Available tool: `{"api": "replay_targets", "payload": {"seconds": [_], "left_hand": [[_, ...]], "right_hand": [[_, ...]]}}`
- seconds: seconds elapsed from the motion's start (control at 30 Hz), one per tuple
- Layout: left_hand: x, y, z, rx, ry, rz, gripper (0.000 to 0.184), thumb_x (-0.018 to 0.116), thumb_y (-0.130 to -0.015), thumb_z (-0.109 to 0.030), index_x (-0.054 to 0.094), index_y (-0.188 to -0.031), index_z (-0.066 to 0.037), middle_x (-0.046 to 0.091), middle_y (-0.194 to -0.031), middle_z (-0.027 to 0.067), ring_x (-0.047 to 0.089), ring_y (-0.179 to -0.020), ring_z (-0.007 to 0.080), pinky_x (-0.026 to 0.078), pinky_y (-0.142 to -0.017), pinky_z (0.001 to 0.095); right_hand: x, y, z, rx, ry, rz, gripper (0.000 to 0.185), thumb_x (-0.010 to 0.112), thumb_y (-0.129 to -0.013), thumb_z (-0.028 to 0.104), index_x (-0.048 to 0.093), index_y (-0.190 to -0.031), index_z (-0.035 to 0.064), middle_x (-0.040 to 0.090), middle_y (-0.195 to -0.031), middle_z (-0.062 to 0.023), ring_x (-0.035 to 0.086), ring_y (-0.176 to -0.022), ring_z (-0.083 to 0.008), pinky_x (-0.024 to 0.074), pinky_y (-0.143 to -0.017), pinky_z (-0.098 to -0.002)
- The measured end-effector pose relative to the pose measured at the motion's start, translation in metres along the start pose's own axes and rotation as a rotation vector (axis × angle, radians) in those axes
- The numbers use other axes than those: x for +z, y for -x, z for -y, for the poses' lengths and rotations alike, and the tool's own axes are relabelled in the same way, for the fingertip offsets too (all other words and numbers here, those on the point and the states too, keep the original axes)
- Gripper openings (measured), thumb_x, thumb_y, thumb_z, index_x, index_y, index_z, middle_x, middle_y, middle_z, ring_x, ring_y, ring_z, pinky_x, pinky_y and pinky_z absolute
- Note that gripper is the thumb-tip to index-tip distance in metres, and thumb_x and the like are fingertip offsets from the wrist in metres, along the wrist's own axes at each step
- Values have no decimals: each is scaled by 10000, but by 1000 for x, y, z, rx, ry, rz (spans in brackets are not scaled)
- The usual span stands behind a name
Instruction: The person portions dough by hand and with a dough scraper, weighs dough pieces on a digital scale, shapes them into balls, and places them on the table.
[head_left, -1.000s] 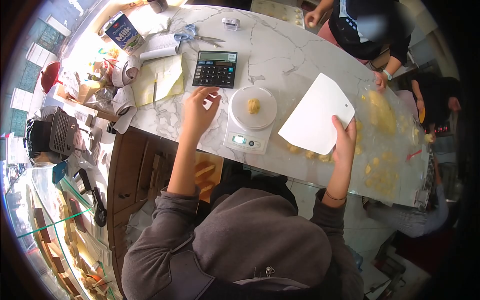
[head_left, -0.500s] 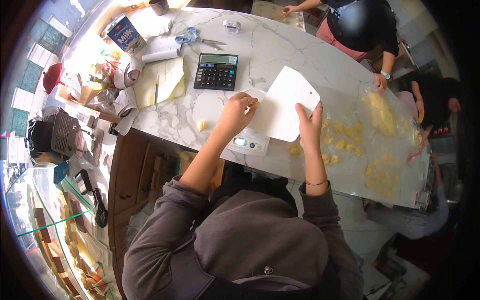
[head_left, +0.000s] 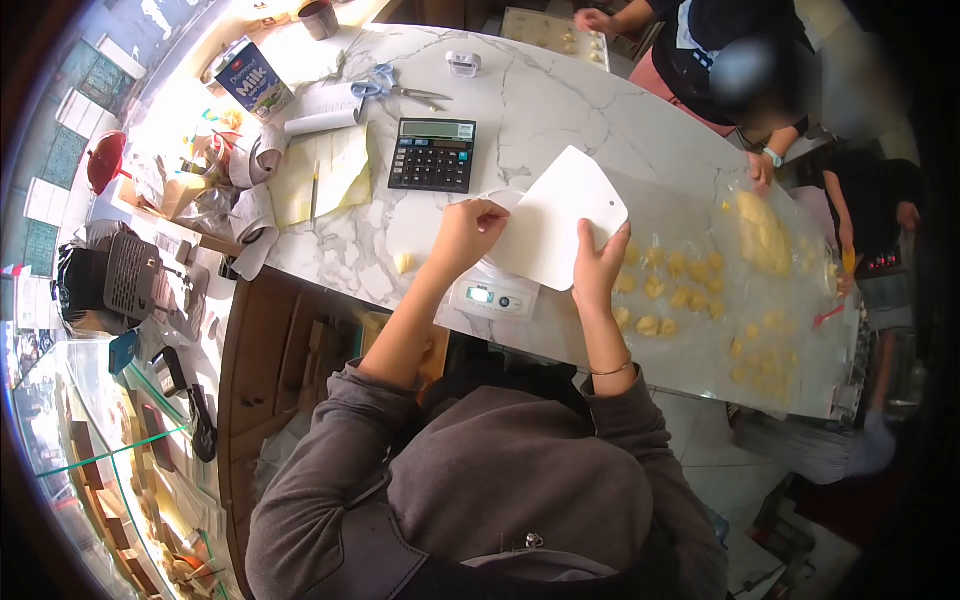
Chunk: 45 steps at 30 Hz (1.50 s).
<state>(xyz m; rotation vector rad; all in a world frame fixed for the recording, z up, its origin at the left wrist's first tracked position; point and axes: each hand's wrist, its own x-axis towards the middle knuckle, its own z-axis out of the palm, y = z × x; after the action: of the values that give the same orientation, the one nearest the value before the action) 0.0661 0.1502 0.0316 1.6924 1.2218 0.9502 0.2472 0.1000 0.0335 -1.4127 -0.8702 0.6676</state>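
Note:
My right hand (head_left: 601, 262) holds a white dough scraper (head_left: 560, 222), thumb on top, tilted above a kitchen scale (head_left: 495, 298). The scraper covers much of the scale's round top; its lit display faces me. My left hand (head_left: 473, 232) is closed at the scraper's left edge with fingers curled together; whatever they pinch is hidden. A small pale dough piece (head_left: 403, 263) lies on the marble to the left of the scale. Right of the scraper, several dough pieces (head_left: 655, 288) rest on a plastic sheet, with a large dough mass (head_left: 762, 233) behind them.
Beyond my left hand lie a calculator (head_left: 431, 155), scissors (head_left: 405, 92) and a small white case (head_left: 463, 64). A milk carton (head_left: 252, 80) and papers (head_left: 322, 180) occupy the left side. Across the counter, a co-worker's hand (head_left: 761, 170) rests near the dough; a tray (head_left: 555, 38) stands behind.
My right hand and the scraper have shifted slightly left and down, over the scale. The yellowish bit seen at my left fingertips no longer shows. The co-worker's arm has moved off the tray.

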Motion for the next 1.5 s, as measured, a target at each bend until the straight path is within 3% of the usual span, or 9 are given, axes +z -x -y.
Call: {"api": "replay_targets", "payload": {"seconds": [0.3,0.5,0.53,0.67,0.8,1.2,1.3,1.4,1.5], "left_hand": [[-10,13,-8,228,-153,-80,87,630,-736,3,664,-814,18,662,-807,85,637,-725,171,513,-659,287],[-48,59,-6,93,-109,-265,147,600,-728,64,652,-849,-1,642,-872,99,626,-727,176,516,-642,258],[-55,66,-4,31,-179,-326,136,599,-724,33,652,-844,-6,639,-816,101,622,-663,200,507,-612,274],[-65,83,21,77,-497,-264,122,622,-722,-8,665,-835,-24,615,-922,83,588,-805,227,475,-693,322],[-58,91,37,7,-636,-243,109,657,-703,-48,669,-809,-29,583,-997,69,540,-899,239,444,-742,342],[-62,99,51,-26,-342,-493,134,692,-691,-73,623,-778,3,614,-832,103,567,-744,253,465,-690,335],[-67,101,49,229,-687,-511,151,701,-696,-86,623,-790,4,621,-851,100,573,-715,234,469,-669,316],[-70,102,44,254,-693,-497,156,703,-700,-86,623,-798,5,623,-841,94,576,-694,225,473,-660,310],[-67,102,57,87,-458,-467,114,694,-728,-58,636,-812,-7,637,-840,95,603,-699,182,481,-618,271]], "right_hand": [[8,8,-13,132,-157,-187,556,549,-846,104,244,-1276,-73,404,-1209,-210,467,-1086,-250,397,-916,-351],[-14,-4,-1,240,-342,-73,582,546,-827,72,232,-1301,-49,410,-1225,-178,463,-1103,-246,397,-924,-346],[-18,-4,10,234,-378,-36,589,547,-824,69,228,-1306,-46,411,-1230,-172,461,-1109,-246,397,-927,-343],[-45,-12,58,318,-414,-125,588,567,-822,82,255,-1307,-33,441,-1217,-154,495,-1079,-233,438,-887,-339],[-78,-22,88,163,-444,-149,509,587,-817,104,348,-1242,-40,502,-1132,-139,540,-1007,-222,476,-827,-334],[-119,-14,105,73,-454,-302,397,609,-811,143,423,-1106,-46,547,-1024,-134,583,-904,-220,518,-733,-350],[-122,-10,105,89,-447,-333,393,607,-811,143,423,-1100,-48,547,-1032,-136,581,-912,-225,518,-736,-349],[-123,-9,105,65,-430,-346,406,611,-807,150,413,-1099,-51,546,-1033,-139,580,-913,-228,518,-733,-348],[-126,-8,105,69,-424,-357,426,617,-803,157,403,-1105,-56,545,-1027,-141,579,-911,-228,517,-732,-348]]}}
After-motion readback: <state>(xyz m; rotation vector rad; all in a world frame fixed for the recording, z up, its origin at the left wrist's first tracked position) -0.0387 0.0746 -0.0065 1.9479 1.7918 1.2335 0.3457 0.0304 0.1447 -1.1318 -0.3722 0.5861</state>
